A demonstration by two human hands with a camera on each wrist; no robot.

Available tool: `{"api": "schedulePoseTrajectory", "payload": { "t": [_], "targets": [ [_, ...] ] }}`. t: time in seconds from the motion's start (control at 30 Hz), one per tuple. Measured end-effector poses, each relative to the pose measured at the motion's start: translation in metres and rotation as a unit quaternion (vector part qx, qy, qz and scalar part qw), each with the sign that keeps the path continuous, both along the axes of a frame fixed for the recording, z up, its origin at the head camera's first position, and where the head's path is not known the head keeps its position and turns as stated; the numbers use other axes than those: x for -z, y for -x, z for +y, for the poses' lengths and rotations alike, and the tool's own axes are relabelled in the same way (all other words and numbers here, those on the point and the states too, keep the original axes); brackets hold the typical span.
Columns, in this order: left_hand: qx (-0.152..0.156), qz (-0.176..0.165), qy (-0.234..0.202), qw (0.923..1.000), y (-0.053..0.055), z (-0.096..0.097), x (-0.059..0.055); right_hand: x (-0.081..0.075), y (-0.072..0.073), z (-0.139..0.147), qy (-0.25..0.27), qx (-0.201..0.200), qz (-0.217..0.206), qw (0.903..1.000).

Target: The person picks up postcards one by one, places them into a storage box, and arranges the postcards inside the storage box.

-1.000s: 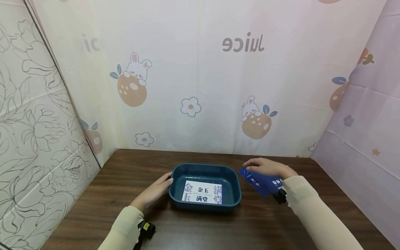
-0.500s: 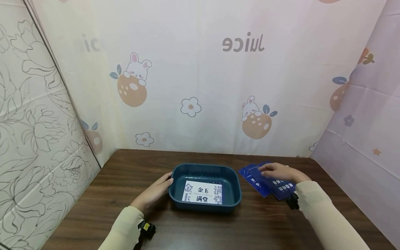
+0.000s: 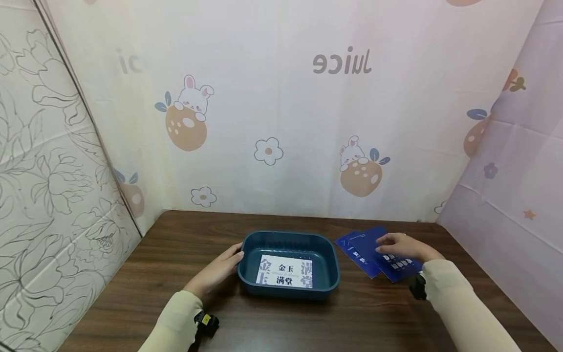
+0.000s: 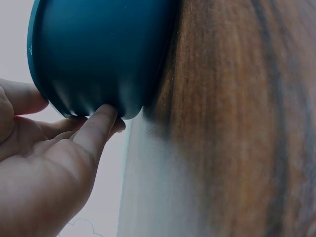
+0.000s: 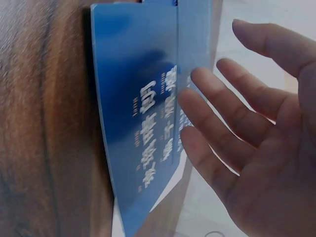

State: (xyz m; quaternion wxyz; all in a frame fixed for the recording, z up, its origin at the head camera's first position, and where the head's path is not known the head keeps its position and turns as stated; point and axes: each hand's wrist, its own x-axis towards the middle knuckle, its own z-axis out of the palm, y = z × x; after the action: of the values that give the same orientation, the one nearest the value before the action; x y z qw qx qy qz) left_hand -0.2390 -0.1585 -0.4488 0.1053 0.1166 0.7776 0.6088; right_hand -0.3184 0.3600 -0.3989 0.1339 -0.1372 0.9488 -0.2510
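Pale fabric printed with rabbits on orange fruit, outlined flowers and the word "Juice" in mirror writing forms the backdrop (image 3: 281, 102); on the left hangs a white curtain (image 3: 48, 166) with line-drawn blossoms, and on the right a lilac-tinted curtain (image 3: 523, 166) with a small star; below them stretches a dark brown wood-grain bench (image 3: 277, 325) with rounded far corners; over its near edge reach two cream sleeves, the left sleeve (image 3: 173, 318) and the right sleeve (image 3: 457, 300); near the middle of the bench sits a dark teal plastic tub (image 3: 288, 293), rectangular with rounded corners; to the right of the tub lie blue printed cards, fanned and overlapping, an upper card (image 3: 376, 258) with white Chinese lettering resting partly over a lower card (image 3: 361, 259); the left hand (image 3: 217, 270) holds the tub by its left end, thumb at the rim and a fingertip against the outer wall, as the left wrist view shows; the right hand (image 3: 406, 246) is over the upper card, its fingers parted, gently bent and gripping nothing, though whether a fingertip touches the card I cannot tell; inside the tub lies a white card (image 3: 285, 270) with 金玉满堂 in black at its centre and larger purple characters at both ends; smallest are the black wrist cameras, one at the left cuff (image 3: 208, 323) and one at the right cuff (image 3: 418, 287).
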Motion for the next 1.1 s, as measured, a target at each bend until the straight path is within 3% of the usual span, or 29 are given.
{"api": "schedulePoseTrajectory", "payload": {
  "t": [0.3,0.67,0.87,1.1],
  "targets": [
    [0.0,0.001,-0.002,1.0,-0.001,0.0,-0.001,0.008,0.006,0.004,0.008,0.036,0.019,0.9991],
    [-0.005,0.001,0.002,1.0,0.0,0.0,-0.001,0.017,0.022,-0.008,0.01,0.038,0.043,0.9983],
    [-0.004,-0.003,0.0,1.0,-0.001,0.0,-0.001,0.017,0.026,-0.016,-0.009,0.014,0.017,0.9997],
    [-0.004,0.0,0.001,1.0,-0.001,0.0,-0.001,0.021,0.033,-0.014,-0.019,0.021,-0.013,0.9995]
  ]
}}
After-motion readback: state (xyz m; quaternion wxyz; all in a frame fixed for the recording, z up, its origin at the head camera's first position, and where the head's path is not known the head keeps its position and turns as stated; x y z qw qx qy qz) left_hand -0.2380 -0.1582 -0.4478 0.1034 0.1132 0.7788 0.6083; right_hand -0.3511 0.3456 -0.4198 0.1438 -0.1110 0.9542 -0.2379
